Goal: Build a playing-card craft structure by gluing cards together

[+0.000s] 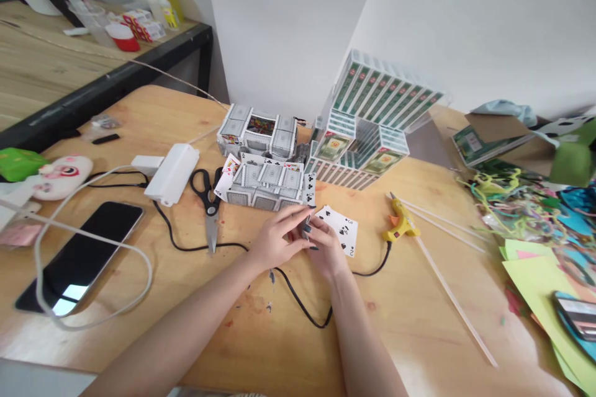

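My left hand and my right hand meet above the middle of the table, fingers closed together. Between the fingertips is a small grey piece that looks like a folded playing card, mostly hidden by the fingers. Loose playing cards lie face up just beyond my right hand. Behind my hands sits a model built from playing cards, with grey patterned backs and a few faces showing. A second card-built model, box-like, stands behind it.
Boxed card decks are stacked behind, some tilted on top. A yellow glue gun and a glue stick lie right. Scissors, a white power strip and a phone lie left. A black cable crosses the table.
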